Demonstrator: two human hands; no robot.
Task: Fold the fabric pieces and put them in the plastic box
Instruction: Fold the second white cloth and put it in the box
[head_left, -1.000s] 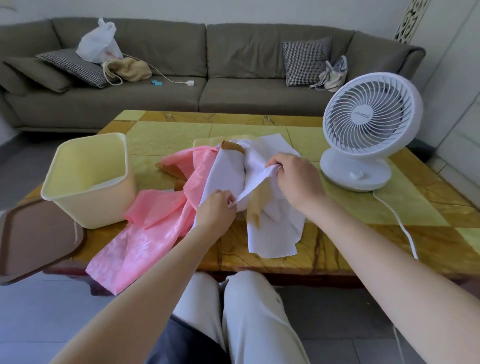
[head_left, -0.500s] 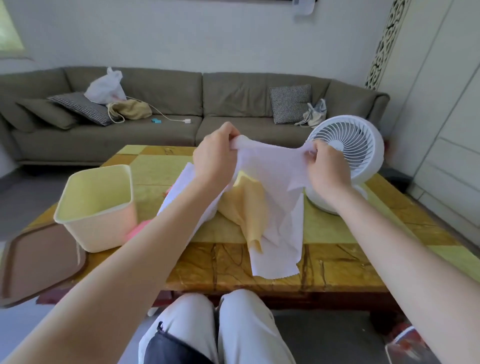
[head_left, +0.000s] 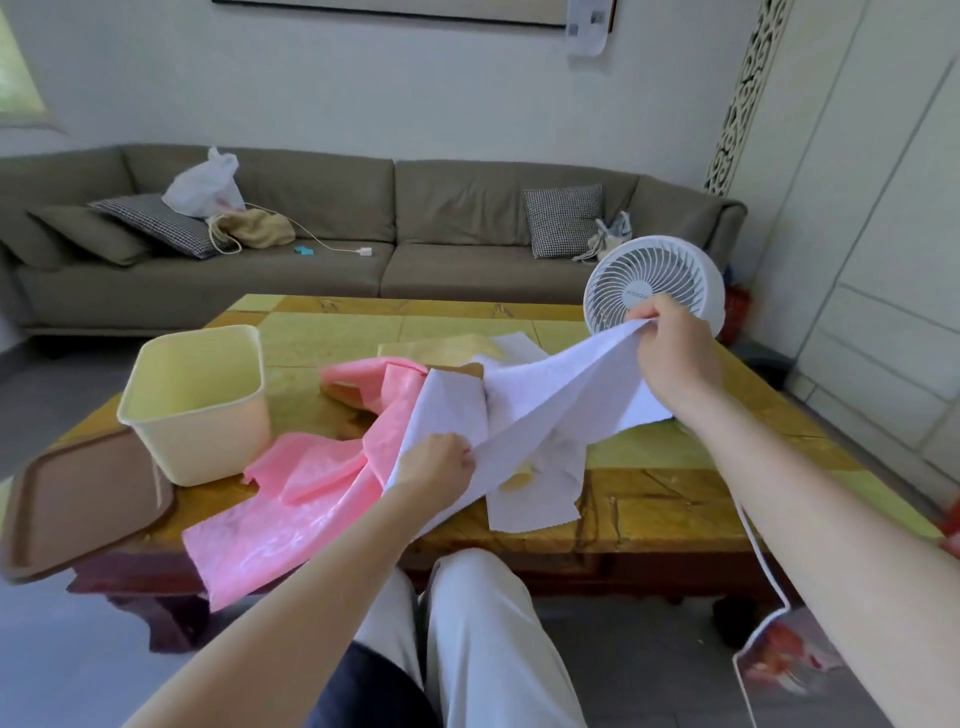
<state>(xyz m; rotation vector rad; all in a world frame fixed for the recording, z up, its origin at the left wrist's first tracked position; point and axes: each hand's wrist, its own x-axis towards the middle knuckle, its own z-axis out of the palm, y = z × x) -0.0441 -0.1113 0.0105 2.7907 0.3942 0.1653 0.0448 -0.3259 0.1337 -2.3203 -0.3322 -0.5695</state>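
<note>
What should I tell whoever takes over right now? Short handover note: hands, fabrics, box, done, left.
Left hand pinches one end of the white fabric; right hand grips the other end, raised near the fan, cloth stretched between them above the table.
Pink fabric lies crumpled beside the plastic box, hanging over the table's near edge; a tan piece lies behind it.
Done: nothing folded; no fabric shows in the box; lid lies off, beside it.
Left: fold every piece, put all in the box.
</note>
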